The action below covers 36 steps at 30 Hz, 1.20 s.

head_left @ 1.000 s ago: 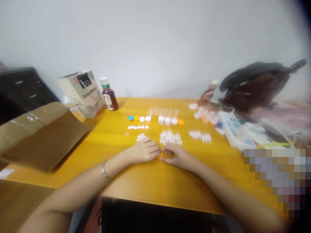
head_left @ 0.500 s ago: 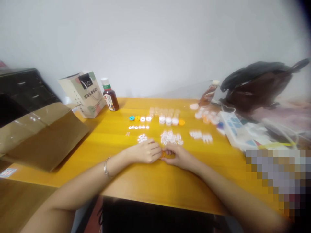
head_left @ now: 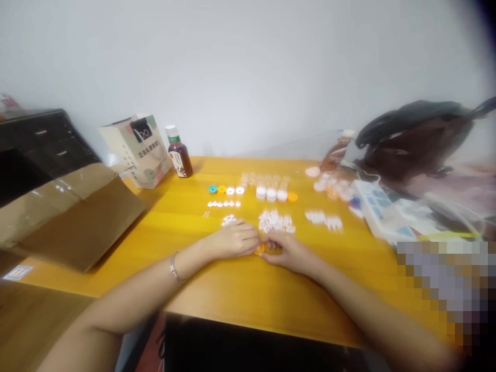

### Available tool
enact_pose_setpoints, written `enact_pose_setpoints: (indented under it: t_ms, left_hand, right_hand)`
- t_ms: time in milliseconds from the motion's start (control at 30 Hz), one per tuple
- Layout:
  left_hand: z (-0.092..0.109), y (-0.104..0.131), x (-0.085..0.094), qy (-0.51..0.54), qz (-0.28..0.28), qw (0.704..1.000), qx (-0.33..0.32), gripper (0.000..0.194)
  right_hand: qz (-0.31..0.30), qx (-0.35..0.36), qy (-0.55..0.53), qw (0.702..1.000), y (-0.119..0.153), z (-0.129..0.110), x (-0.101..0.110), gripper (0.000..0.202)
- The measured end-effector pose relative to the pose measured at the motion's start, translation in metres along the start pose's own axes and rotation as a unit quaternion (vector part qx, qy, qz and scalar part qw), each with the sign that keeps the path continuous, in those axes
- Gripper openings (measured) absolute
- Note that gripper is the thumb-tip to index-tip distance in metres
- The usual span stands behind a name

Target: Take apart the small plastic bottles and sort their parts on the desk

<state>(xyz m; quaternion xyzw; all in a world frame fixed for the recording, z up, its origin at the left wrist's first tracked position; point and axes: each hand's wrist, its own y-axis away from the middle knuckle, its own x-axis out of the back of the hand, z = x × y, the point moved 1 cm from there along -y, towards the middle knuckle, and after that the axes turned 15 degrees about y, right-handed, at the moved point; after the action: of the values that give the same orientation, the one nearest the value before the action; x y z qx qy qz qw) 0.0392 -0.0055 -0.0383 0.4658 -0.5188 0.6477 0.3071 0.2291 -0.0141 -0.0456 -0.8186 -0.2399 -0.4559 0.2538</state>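
Observation:
Between my two hands is a small round orange cap (head_left: 259, 249), held low over the table near its front. My left hand (head_left: 237, 239) is closed against its left side, the fingertips partly hidden behind the knuckles. The thumb and fingers of my right hand (head_left: 284, 249) pinch it from the right. Just beyond the hands lie a heap of small white plastic pieces (head_left: 274, 222) and a few white discs (head_left: 228, 219). Farther back runs a row of small white knobbed pieces (head_left: 223, 204), then blue, yellow and white round caps (head_left: 230, 191).
An open cardboard box (head_left: 73, 217), a paper bag (head_left: 145, 152) and a dark bottle (head_left: 180, 155) stand at the left. White caps (head_left: 271, 194), clear cups (head_left: 267, 180) and white strips (head_left: 324, 219) lie farther back. A tilted bottle (head_left: 336, 152), plastic case (head_left: 377, 209) and black bag (head_left: 414, 139) are at the right.
The view has shifted slightly, so the table's contents appear a little farther right. My hands stay together at the orange cap, and more of it shows between them now.

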Motion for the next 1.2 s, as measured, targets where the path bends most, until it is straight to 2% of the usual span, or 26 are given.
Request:
enact_pose_setpoints:
  t_ms: [67, 133, 200, 267, 333, 400, 500, 733, 933, 1067, 1200]
  left_hand:
    - [-0.002, 0.001, 0.006, -0.002, -0.001, 1.0, 0.007, 0.019]
    - [-0.007, 0.006, 0.02, -0.008, 0.005, 1.0, 0.03, 0.018]
    - [-0.016, 0.016, 0.039, -0.011, 0.013, 0.996, 0.084, 0.018]
    - [-0.03, 0.03, 0.06, 0.01, 0.021, 0.984, 0.177, 0.016]
    - [-0.044, 0.045, 0.075, 0.028, -0.002, 0.963, 0.269, 0.012]
    - [-0.056, 0.059, 0.082, 0.022, -0.041, 0.937, 0.347, 0.009]
    - [-0.064, 0.069, 0.08, 0.009, -0.092, 0.913, 0.396, 0.009]
    - [-0.065, 0.065, 0.064, 0.001, -0.127, 0.91, 0.395, 0.011]
    - [-0.063, 0.065, 0.066, 0.01, -0.123, 0.912, 0.392, 0.012]
    - [-0.056, 0.056, 0.068, 0.023, -0.061, 0.929, 0.363, 0.014]
    - [-0.036, 0.036, 0.059, 0.037, 0.017, 0.966, 0.254, 0.02]
  right_hand:
    - [-0.002, -0.001, 0.0, 1.0, 0.0, 0.0, 0.0, 0.008]
    - [-0.004, -0.006, 0.002, 1.0, 0.0, -0.001, 0.001, 0.01]
    - [-0.006, -0.011, 0.004, 1.0, 0.001, -0.002, 0.002, 0.011]
    - [-0.012, -0.014, 0.005, 1.0, 0.001, -0.003, 0.004, 0.011]
    - [-0.016, -0.02, 0.003, 1.0, 0.001, -0.003, 0.005, 0.011]
    - [-0.019, -0.027, -0.005, 0.999, 0.001, -0.003, 0.006, 0.012]
    - [-0.027, -0.036, -0.012, 0.999, 0.001, -0.003, 0.006, 0.013]
    - [-0.034, -0.042, -0.011, 0.998, 0.001, -0.005, 0.007, 0.013]
    - [-0.037, -0.039, -0.012, 0.999, 0.002, -0.004, 0.007, 0.013]
    - [-0.04, -0.04, -0.023, 0.998, 0.001, -0.004, 0.007, 0.014]
    - [-0.038, -0.058, -0.069, 0.995, 0.001, -0.004, 0.008, 0.015]
